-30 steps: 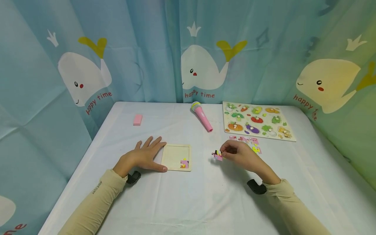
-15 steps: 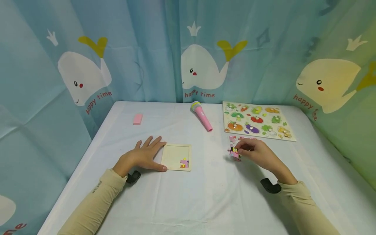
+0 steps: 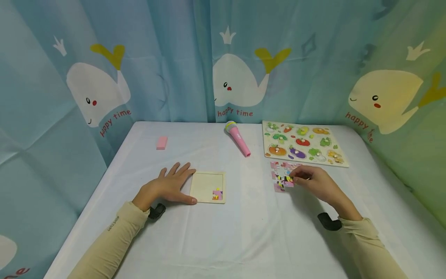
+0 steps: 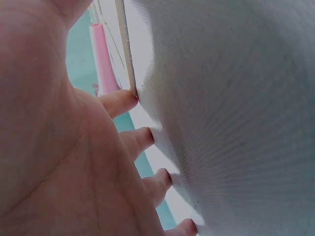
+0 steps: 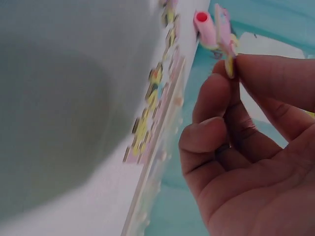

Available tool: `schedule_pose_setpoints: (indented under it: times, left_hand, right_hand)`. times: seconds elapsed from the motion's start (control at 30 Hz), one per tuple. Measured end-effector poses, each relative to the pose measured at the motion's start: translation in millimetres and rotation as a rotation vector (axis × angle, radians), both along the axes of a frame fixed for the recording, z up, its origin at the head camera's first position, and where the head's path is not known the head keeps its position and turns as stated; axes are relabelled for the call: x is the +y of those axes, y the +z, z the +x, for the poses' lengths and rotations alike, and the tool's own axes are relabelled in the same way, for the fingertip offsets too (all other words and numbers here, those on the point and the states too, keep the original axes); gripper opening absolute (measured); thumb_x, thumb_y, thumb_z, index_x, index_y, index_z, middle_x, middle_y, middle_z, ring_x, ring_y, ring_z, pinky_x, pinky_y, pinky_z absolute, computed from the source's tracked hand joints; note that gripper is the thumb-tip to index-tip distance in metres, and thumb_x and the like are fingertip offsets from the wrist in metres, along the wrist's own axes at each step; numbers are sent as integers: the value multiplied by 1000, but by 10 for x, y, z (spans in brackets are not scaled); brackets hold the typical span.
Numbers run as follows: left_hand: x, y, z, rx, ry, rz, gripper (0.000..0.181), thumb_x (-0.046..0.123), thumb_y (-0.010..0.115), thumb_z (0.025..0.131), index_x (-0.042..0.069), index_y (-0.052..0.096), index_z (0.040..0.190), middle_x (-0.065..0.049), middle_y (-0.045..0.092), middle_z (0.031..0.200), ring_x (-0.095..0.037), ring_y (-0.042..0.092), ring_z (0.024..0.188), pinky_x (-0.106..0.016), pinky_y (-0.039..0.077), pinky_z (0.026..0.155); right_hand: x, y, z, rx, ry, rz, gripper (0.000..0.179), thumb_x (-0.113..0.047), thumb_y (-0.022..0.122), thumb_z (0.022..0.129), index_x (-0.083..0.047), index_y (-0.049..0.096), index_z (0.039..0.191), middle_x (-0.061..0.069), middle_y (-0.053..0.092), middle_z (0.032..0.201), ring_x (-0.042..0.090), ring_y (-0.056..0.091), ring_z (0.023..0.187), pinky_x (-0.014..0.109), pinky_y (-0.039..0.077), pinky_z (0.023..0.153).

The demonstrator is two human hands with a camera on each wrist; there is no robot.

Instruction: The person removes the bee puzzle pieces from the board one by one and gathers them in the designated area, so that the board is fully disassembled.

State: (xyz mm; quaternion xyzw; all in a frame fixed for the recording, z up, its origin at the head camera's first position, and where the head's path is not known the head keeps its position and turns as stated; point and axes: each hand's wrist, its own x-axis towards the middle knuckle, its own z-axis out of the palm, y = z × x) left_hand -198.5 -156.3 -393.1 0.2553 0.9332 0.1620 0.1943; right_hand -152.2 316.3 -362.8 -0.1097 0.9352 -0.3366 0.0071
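My left hand (image 3: 170,186) lies spread on the table, with thumb and index fingertip at the left side of a square wooden puzzle frame (image 3: 205,182). In that frame's lower right corner sits a pink and yellow jigsaw piece (image 3: 217,194). The left wrist view shows the index fingertip (image 4: 129,101) against the frame's edge. My right hand (image 3: 315,185) pinches a pink jigsaw piece (image 5: 225,34) between thumb and index finger, raised over the loose jigsaw pieces (image 3: 278,188) in the head view. Part of those pieces is hidden behind the hand.
A pink toy microphone (image 3: 238,138) lies at the back middle. Behind the loose pieces is a vegetable peg board (image 3: 302,143). A pink block (image 3: 162,142) sits at the back left. A whale-print curtain (image 3: 188,66) closes off the table's far side.
My right hand has moved right with the pinched jigsaw piece, from beside the loose pieces to over them. My left hand stays at the wooden frame.
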Motion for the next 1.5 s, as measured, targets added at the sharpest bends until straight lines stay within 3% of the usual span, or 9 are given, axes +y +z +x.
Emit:
schedule_pose_setpoints:
  times: [0.5, 0.83, 1.17, 1.33, 1.5]
  left_hand:
    - [5, 4, 12, 2, 2, -9, 112, 63, 79, 88, 9, 25, 170, -19, 8, 178, -47, 0, 162, -76, 2, 121]
    - [-1, -9, -5, 7, 0, -8, 114, 65, 79, 87, 9, 24, 170, -18, 8, 178, -46, 0, 162, -75, 2, 121]
    - [-4, -24, -15, -5, 5, -6, 114, 64, 79, 88, 9, 24, 170, -18, 7, 178, -46, -1, 162, -75, 1, 121]
    - [7, -14, -10, -9, 9, -11, 113, 63, 79, 88, 10, 24, 171, -17, 7, 178, -45, -1, 162, -74, 1, 122]
    - [-10, -11, -11, 2, 12, -19, 113, 65, 79, 87, 12, 24, 171, -16, 7, 179, -44, -2, 163, -74, 2, 122]
  right_hand:
    - [152, -121, -39, -149, -45, 84, 10, -6, 70, 100, -1, 76, 106, 5, 68, 96, 24, 55, 88, 36, 46, 75]
    - [56, -89, -65, -54, -43, 127, 16, -12, 72, 102, 3, 73, 108, 6, 68, 93, 22, 60, 84, 39, 47, 69]
    - [-373, -21, -190, -60, 88, 23, 10, -7, 70, 102, 1, 73, 107, 6, 67, 90, 20, 59, 72, 31, 49, 58]
    - [-578, -24, -261, -110, 134, -4, 13, -9, 68, 104, 2, 72, 110, 7, 65, 81, 22, 61, 64, 32, 49, 55]
    - [-781, -44, -319, -54, 198, 14, 14, -10, 70, 102, 1, 74, 110, 4, 66, 89, 20, 60, 73, 32, 51, 62]
